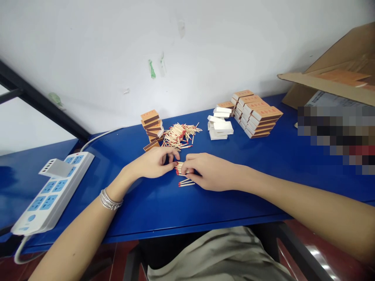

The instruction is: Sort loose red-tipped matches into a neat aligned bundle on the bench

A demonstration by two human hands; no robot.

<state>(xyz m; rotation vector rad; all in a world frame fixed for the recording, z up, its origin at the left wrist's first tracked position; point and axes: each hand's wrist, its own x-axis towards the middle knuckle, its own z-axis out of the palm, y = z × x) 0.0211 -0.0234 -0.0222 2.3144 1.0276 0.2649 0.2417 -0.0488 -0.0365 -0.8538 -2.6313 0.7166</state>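
Between my two hands, a small bundle of matches (pixel 178 168) with red heads to the left rests on the blue table (pixel 152 210). My right hand (pixel 212 171) is closed on the bundle from the right, thumb and fingers pinching it. At its head end, my left hand (pixel 155 162) has curled fingers, with thumb and fingertips touching the match heads. A few loose matches (pixel 186 183) lie just below. Beyond my left hand is a heap of matches (pixel 180 134). Beside that heap stands an uneven stack of orange-brown matchbox sleeves (pixel 150 124).
White matchbox trays (pixel 222 127) are piled behind my right hand, beside stacked matchboxes (pixel 258 113). An open cardboard carton (pixel 295 91) stands at the far right, near a blurred-out patch. A white power strip (pixel 55 191) with a cable lies on the left. A wall borders the back.
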